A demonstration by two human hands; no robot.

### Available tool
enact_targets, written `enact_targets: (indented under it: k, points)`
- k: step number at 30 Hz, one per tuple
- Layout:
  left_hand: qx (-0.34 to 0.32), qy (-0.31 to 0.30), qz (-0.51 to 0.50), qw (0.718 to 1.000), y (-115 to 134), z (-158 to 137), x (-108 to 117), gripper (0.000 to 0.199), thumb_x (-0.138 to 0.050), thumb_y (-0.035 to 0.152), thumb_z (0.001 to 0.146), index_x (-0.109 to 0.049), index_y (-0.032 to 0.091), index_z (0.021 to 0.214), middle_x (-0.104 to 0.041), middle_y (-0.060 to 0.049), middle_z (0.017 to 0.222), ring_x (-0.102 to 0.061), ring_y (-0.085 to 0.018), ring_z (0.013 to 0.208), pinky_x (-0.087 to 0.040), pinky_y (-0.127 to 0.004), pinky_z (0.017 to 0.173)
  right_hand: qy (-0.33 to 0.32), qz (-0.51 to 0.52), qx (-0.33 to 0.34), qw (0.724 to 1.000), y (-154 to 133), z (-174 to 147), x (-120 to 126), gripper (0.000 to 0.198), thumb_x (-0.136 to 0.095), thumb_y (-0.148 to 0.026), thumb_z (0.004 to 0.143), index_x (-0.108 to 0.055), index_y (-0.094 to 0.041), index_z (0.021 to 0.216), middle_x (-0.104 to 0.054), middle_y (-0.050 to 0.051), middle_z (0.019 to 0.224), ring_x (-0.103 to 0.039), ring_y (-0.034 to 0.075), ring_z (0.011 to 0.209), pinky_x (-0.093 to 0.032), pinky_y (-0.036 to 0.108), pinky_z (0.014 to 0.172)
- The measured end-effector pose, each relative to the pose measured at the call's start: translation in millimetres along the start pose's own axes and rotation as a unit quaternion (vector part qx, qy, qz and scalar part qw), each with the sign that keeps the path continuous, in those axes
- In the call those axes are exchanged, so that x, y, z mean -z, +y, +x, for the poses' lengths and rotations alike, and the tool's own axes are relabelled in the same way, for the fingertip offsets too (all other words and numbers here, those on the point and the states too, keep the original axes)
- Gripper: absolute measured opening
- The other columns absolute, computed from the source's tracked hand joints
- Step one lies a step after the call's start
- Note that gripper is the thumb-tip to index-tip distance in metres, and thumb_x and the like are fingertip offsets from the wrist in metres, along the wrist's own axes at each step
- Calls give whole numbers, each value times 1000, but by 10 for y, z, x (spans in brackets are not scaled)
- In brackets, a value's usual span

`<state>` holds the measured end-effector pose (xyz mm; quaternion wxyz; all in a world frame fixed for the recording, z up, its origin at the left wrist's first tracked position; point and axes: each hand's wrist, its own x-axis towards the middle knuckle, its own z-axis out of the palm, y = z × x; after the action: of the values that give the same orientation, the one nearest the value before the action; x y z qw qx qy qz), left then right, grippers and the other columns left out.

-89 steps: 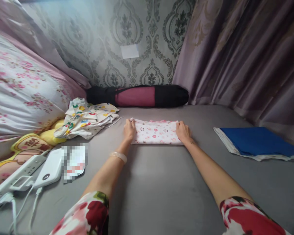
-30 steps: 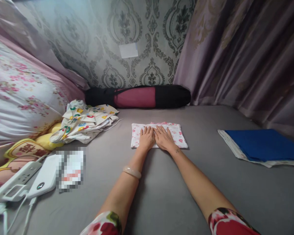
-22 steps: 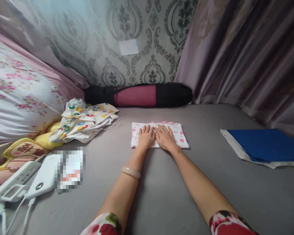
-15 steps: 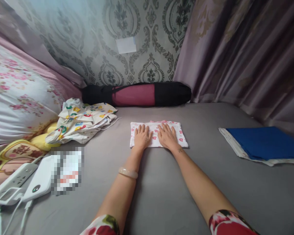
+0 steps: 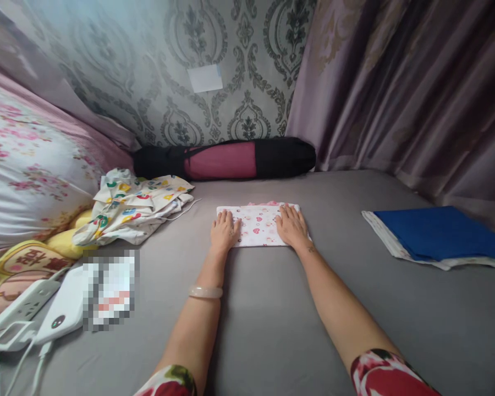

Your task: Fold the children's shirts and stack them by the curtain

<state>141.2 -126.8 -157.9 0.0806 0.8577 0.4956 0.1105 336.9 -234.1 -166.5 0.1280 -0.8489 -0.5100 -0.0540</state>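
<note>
A folded white cloth [image 5: 256,226] with pink hearts and small prints lies flat on the grey bed sheet [image 5: 264,308]. My left hand [image 5: 225,230] rests palm down over its left end, fingers stretched forward. Over the right end lies my right hand [image 5: 292,225], also flat with its fingers extended. Between the two hands the cloth's printed middle shows. A bit of pink fabric [image 5: 268,204] peeks out along the far edge. Whatever is under the palms is hidden.
A blue folded cloth [image 5: 441,231] lies on pale fabric at right. To the left are a letter-print cloth [image 5: 136,206], a white power bank [image 5: 68,302], a power strip [image 5: 18,311] and cables. A black and pink long bag [image 5: 220,160] lies along the wall.
My hands have slid apart on the cloth, left hand to its left end and right hand to its right end. The view has shifted slightly.
</note>
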Motion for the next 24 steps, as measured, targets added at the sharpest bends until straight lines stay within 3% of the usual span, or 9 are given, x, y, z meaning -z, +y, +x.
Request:
enact_targets:
  k: [13, 20, 24]
  points:
    - [-1, -39, -29, 999, -214, 75, 38, 58, -20, 44, 99, -35, 14, 146, -27, -13, 157, -22, -25, 146, -20, -47, 117, -78, 14, -44, 996, 311, 56, 72, 64, -18, -42, 100, -29, -4, 149, -23, 16, 158, -24, 26, 143, -21, 41, 116]
    - [12, -53, -15, 998, -199, 67, 36, 62, -20, 49, 98, -31, 14, 148, -26, -13, 157, -22, -27, 146, -17, -50, 118, -81, 11, -46, 996, 334, 58, 61, 64, -18, -42, 99, -29, -3, 149, -22, 16, 158, -24, 26, 143, -22, 42, 115]
    - [6, -27, -8, 1000, -188, 71, 46, 60, -21, 47, 98, -36, 13, 145, -30, -13, 155, -23, -28, 145, -17, -53, 117, -70, 0, -52, 996, 277, 46, 114, 61, -18, -41, 100, -32, -7, 148, -25, 14, 157, -23, 26, 144, -16, 50, 116]
